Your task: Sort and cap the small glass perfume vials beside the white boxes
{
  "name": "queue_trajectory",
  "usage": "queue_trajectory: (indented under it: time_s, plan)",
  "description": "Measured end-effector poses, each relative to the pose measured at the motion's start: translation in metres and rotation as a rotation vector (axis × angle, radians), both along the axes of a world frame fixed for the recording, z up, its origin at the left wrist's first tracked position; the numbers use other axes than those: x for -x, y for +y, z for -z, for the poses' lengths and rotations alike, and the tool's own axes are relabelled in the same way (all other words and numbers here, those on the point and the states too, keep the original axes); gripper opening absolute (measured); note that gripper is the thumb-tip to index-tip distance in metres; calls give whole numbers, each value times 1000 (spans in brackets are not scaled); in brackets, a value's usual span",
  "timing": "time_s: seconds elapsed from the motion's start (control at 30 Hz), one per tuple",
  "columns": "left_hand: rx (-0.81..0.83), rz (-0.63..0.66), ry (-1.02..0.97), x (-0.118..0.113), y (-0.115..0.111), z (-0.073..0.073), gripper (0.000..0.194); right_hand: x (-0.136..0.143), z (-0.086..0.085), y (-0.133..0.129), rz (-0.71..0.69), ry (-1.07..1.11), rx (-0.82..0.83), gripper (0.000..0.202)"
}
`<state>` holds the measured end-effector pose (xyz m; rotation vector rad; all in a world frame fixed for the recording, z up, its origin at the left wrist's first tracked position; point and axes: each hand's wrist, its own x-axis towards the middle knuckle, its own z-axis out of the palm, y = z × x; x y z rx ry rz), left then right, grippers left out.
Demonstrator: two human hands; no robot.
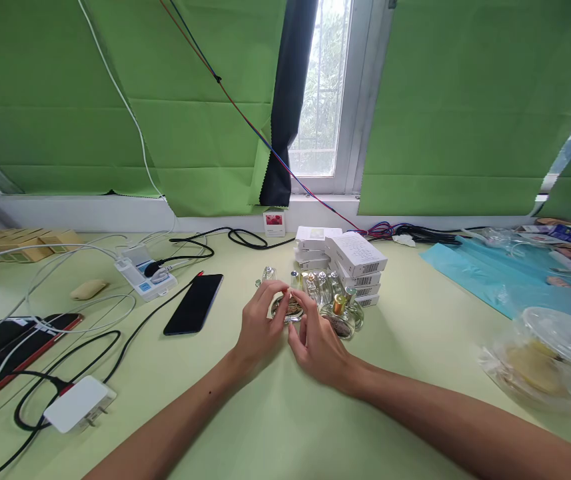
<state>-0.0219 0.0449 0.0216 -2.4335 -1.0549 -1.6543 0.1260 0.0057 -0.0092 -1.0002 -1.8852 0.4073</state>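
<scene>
My left hand (262,325) and my right hand (319,341) meet in the middle of the table around a round, flat glass perfume bottle (293,309). The fingertips of both are bent together at the bottle's top, so its cap is hidden. Close by on the right stand a round perfume bottle with a gold cap (338,317) and a similar one with a silvery cap (352,308). Behind my fingers is a cluster of several slim glass bottles (321,285). Another small clear bottle (268,273) is behind my left hand.
White boxes (358,255) are stacked behind the bottles. Left lie a black phone (194,304), a power strip (146,275), a white charger (79,403) and looping cables. A lidded plastic container (545,360) and blue sheet (485,273) are at right.
</scene>
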Motion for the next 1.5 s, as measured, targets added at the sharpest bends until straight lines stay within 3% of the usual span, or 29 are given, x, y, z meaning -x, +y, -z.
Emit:
queue_trajectory:
  time_s: [0.87,1.5]
  plan:
    - [12,42,3,-1,-1,-1,10,0,2,1,1,17,13,60]
    - [2,-8,-19,1,2,1,11,0,0,1,0,19,-1,61]
